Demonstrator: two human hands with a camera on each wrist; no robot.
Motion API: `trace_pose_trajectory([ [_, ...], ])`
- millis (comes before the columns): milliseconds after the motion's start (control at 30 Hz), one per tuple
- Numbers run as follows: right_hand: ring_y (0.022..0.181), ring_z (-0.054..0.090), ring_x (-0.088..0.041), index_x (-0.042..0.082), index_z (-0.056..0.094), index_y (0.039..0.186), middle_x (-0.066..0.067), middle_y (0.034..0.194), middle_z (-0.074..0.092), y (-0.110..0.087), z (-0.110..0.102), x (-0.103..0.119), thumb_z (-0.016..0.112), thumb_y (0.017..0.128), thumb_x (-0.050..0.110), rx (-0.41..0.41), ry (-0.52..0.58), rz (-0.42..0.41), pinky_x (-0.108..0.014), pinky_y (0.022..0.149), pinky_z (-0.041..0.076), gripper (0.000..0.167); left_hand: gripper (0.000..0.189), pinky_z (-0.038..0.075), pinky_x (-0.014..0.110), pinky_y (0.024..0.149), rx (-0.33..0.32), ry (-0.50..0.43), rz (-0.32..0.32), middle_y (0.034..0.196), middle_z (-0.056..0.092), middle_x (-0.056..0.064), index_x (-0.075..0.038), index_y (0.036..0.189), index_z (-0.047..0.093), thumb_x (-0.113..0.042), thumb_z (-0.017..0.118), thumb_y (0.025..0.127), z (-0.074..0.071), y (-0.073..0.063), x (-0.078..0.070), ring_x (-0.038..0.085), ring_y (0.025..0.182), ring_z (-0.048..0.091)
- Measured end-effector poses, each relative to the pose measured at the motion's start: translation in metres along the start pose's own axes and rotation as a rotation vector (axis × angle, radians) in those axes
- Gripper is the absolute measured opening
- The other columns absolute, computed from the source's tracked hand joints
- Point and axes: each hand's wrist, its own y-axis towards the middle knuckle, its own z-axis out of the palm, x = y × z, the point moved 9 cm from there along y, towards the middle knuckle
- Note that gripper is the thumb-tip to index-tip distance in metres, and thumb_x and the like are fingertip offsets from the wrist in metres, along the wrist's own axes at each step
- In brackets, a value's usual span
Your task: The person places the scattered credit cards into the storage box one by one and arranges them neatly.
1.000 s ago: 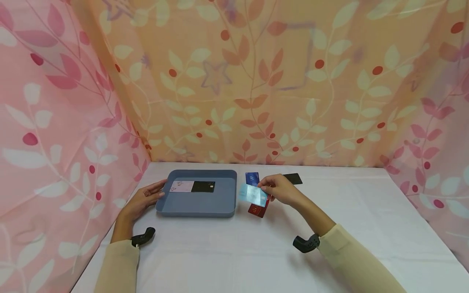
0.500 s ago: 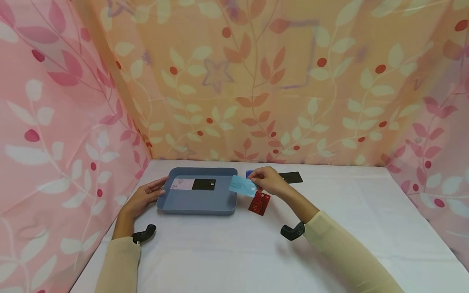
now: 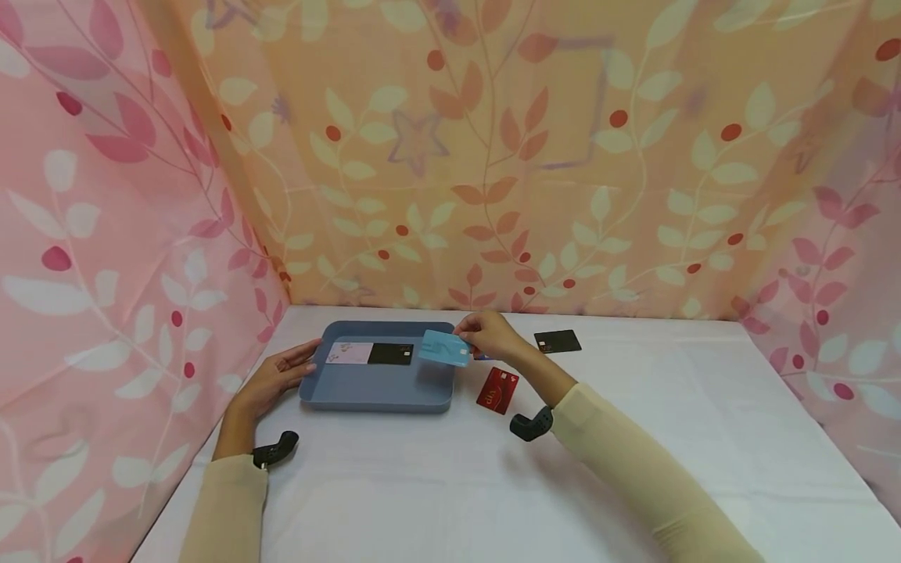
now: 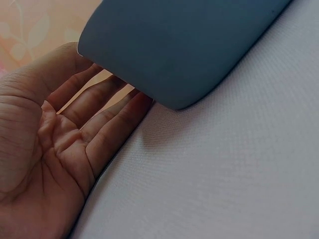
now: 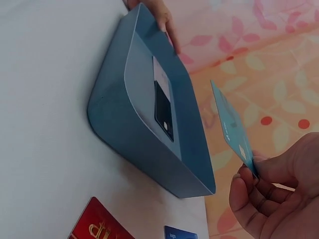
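Observation:
My right hand (image 3: 490, 335) pinches a light blue card (image 3: 443, 348) by its corner, thumb against fingers, over the right end of a grey-blue tray (image 3: 380, 405). In the right wrist view the light blue card (image 5: 232, 124) stands clear above the tray's rim. Inside the tray lie a pale pink patterned card (image 3: 349, 353) and a black card (image 3: 391, 354), side by side. My left hand (image 3: 271, 381) rests at the tray's left wall with its fingers extended; the left wrist view shows those fingers (image 4: 102, 107) against the tray's outer side.
On the white table (image 3: 394, 485), right of the tray, lie a red card (image 3: 497, 390) and a dark card (image 3: 558, 341). A blue card (image 5: 180, 233) is mostly hidden under my right hand in the head view. Patterned cloth (image 3: 493, 156) hangs behind and at both sides.
My right hand has carried the light blue card leftward, from above the loose cards to over the tray, uncovering the red and dark cards. My left hand stays at the tray.

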Motion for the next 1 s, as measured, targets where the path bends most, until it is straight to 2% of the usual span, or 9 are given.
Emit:
trace_pose_trajectory([
  [167,0.062,0.058,-0.020,-0.001,0.076,0.102,-0.010,0.080,0.064,0.013,0.007,0.000,0.061,0.099,0.002,-0.017,-0.016,-0.006,-0.048,0.072,0.060,0.015,0.060,0.048,0.018,0.096,0.015,-0.007,0.020,0.165,0.028,0.015,-0.011,0.158,0.036,-0.016,0.061,0.103,-0.001,0.002,0.000,0.026,0.147,0.036],
  [267,0.059,0.057,-0.017,-0.002,0.076,0.102,-0.009,0.078,0.065,0.019,0.012,-0.002,0.061,0.099,0.000,-0.022,-0.029,0.000,-0.044,0.069,0.060,0.015,0.060,0.047,0.017,0.096,0.016,-0.007,0.021,0.165,0.028,0.014,-0.012,0.158,0.037,-0.016,0.061,0.103,0.000,0.003,0.000,0.031,0.149,0.032],
  [367,0.059,0.058,-0.020,-0.001,0.077,0.101,-0.009,0.078,0.066,0.024,0.016,-0.003,0.062,0.098,0.000,-0.032,-0.035,0.010,-0.035,0.063,0.059,0.015,0.060,0.047,0.017,0.096,0.014,-0.012,0.018,0.165,0.028,0.014,-0.012,0.158,0.038,-0.017,0.061,0.103,0.000,0.002,-0.001,0.033,0.150,0.030],
  [533,0.057,0.054,-0.014,-0.001,0.077,0.099,-0.008,0.079,0.067,0.033,0.026,-0.001,0.063,0.098,0.001,-0.053,-0.068,-0.003,-0.022,0.054,0.051,0.015,0.060,0.048,0.017,0.095,0.004,-0.015,0.011,0.165,0.029,0.014,-0.011,0.158,0.037,-0.016,0.061,0.103,0.000,-0.001,-0.001,0.034,0.150,0.029],
  [767,0.068,0.054,-0.016,-0.001,0.079,0.095,-0.009,0.081,0.068,0.044,0.037,-0.002,0.063,0.096,-0.001,-0.068,-0.153,-0.052,-0.023,0.057,0.046,0.016,0.061,0.047,0.017,0.097,0.014,-0.011,0.003,0.164,0.029,0.013,-0.015,0.158,0.038,-0.019,0.062,0.103,0.001,-0.001,0.006,0.022,0.149,0.034],
  [1000,0.077,0.058,-0.019,-0.001,0.080,0.090,-0.010,0.085,0.075,0.053,0.043,0.006,0.064,0.092,-0.003,-0.102,-0.236,-0.100,-0.023,0.063,0.047,0.017,0.061,0.046,0.016,0.096,0.006,0.006,0.008,0.165,0.029,0.011,-0.016,0.158,0.038,-0.021,0.062,0.103,-0.002,-0.001,0.004,0.030,0.150,0.029],
])
